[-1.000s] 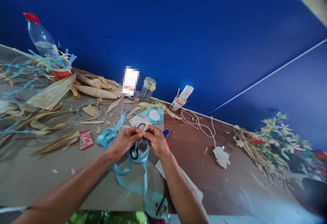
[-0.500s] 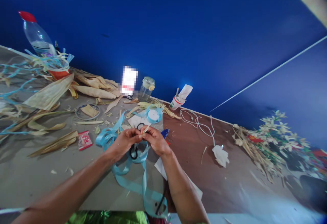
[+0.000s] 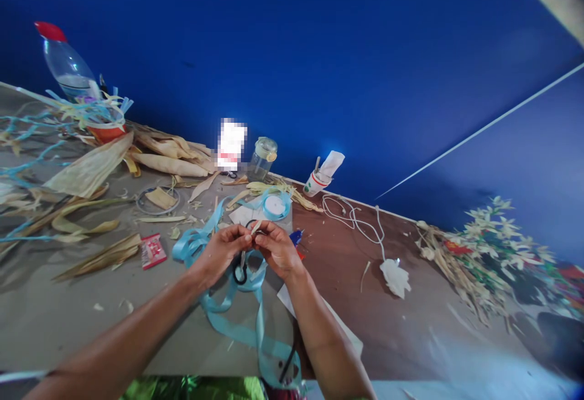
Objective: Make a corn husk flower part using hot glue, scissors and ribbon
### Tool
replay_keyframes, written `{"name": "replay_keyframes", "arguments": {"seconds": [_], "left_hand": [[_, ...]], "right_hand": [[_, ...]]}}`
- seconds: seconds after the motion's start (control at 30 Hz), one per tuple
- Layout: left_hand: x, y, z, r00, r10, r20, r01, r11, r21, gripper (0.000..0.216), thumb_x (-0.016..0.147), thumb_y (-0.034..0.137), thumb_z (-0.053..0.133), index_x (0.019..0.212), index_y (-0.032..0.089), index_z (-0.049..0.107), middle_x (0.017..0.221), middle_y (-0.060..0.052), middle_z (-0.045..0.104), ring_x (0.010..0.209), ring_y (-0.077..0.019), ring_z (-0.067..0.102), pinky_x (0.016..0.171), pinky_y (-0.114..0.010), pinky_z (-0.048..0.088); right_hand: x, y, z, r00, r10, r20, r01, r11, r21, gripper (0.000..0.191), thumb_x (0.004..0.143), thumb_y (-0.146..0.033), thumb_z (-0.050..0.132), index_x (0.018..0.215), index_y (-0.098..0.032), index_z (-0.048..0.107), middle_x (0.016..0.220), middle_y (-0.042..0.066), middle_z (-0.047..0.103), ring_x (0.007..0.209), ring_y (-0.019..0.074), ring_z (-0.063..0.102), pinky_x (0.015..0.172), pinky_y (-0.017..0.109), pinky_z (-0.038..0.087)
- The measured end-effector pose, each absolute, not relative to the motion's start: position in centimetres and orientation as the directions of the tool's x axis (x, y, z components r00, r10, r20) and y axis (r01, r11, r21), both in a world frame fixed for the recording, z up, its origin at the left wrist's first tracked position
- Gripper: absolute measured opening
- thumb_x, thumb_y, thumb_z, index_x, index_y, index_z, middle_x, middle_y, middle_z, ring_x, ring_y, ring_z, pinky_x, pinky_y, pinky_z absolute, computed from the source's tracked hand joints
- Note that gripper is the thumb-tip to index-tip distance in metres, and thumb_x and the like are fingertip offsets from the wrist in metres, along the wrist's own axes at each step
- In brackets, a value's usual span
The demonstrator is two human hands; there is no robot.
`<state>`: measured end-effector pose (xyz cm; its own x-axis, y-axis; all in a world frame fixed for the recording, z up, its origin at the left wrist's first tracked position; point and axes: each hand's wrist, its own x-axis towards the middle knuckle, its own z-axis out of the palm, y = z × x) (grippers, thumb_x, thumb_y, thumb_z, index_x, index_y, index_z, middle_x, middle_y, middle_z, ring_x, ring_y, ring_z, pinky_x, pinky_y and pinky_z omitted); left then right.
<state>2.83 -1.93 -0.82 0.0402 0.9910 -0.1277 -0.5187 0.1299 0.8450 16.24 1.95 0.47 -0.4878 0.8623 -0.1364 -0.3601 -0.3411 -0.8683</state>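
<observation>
My left hand (image 3: 225,251) and my right hand (image 3: 276,248) meet above the table, fingertips pinched together on a small pale strip of corn husk (image 3: 257,227). The strip's tip pokes up between the fingers; its lower part is hidden. Under the hands lie black-handled scissors (image 3: 239,273), partly covered. Light blue ribbon (image 3: 228,324) loops beneath both wrists and trails to the table's front edge. A ribbon spool (image 3: 275,206) sits just beyond my right hand. Beside that hand is a small blue object (image 3: 296,237), partly hidden by it.
Dried corn husks (image 3: 173,160) and a red candy packet (image 3: 153,250) lie to the left. A glass jar (image 3: 263,158), a paper cup (image 3: 316,183) and a white cable (image 3: 353,217) stand or lie along the wall. White flowers (image 3: 497,224) are at far right.
Both hands have shifted slightly, with the fingertips still together on the husk strip, which now stands a little higher between them. Everything on the table stays in place.
</observation>
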Motion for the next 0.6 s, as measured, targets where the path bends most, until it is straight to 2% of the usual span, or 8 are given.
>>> {"name": "replay_keyframes", "arguments": {"seconds": [0.23,0.33,0.43,0.53,0.6], "left_hand": [[3.0,-1.9,-0.6,0.022,0.987,-0.161,-0.554,0.146,0.82,0.018,0.064,0.027,0.076,0.068,0.015,0.063,0.061,0.001,0.06,0.059,-0.0103,0.054,0.058,-0.021,0.042],[3.0,-1.8,-0.6,0.017,0.987,-0.162,-0.547,0.144,0.825,0.018,0.064,0.026,0.076,0.069,0.015,0.064,0.062,0.001,0.059,0.059,-0.0104,0.054,0.057,-0.021,0.042],[2.8,-1.7,-0.7,0.005,0.986,-0.165,-0.541,0.142,0.829,0.018,0.064,0.026,0.076,0.071,0.015,0.064,0.062,0.001,0.059,0.056,-0.0086,0.051,0.053,-0.02,0.039],[2.6,-1.7,-0.7,0.005,0.987,-0.159,-0.557,0.135,0.82,0.016,0.066,0.025,0.076,0.071,0.015,0.064,0.063,0.002,0.058,0.055,-0.0064,0.049,0.052,-0.017,0.038],[2.5,-1.6,-0.7,0.01,0.986,-0.164,-0.576,0.14,0.806,0.016,0.066,0.024,0.076,0.072,0.015,0.064,0.063,0.002,0.058,0.055,-0.0063,0.049,0.052,-0.017,0.039]], "right_hand": [[16.1,1.8,0.8,-0.457,0.878,-0.143,-0.345,-0.323,-0.881,0.024,0.055,-0.021,0.077,0.075,-0.018,0.065,0.072,-0.002,0.062,0.058,0.0089,0.05,0.058,0.022,0.042],[16.3,1.9,0.7,-0.419,0.894,-0.161,-0.344,-0.32,-0.883,0.026,0.056,-0.018,0.075,0.08,-0.019,0.065,0.074,-0.002,0.062,0.058,0.0091,0.051,0.057,0.022,0.043],[16.7,2.5,0.5,-0.27,0.949,-0.16,-0.409,-0.264,-0.873,0.027,0.059,-0.016,0.069,0.085,-0.019,0.064,0.076,-0.002,0.061,0.055,0.0077,0.049,0.055,0.021,0.042],[17.5,3.2,0.5,-0.094,0.986,-0.139,-0.473,-0.167,-0.865,0.019,0.058,-0.016,0.066,0.076,-0.019,0.062,0.071,-0.002,0.059,0.051,0.0069,0.046,0.051,0.021,0.039],[17.8,3.5,0.6,-0.062,0.988,-0.142,-0.47,-0.155,-0.869,0.014,0.06,-0.02,0.067,0.073,-0.019,0.061,0.063,-0.004,0.055,0.048,0.0063,0.043,0.049,0.021,0.037]]}}
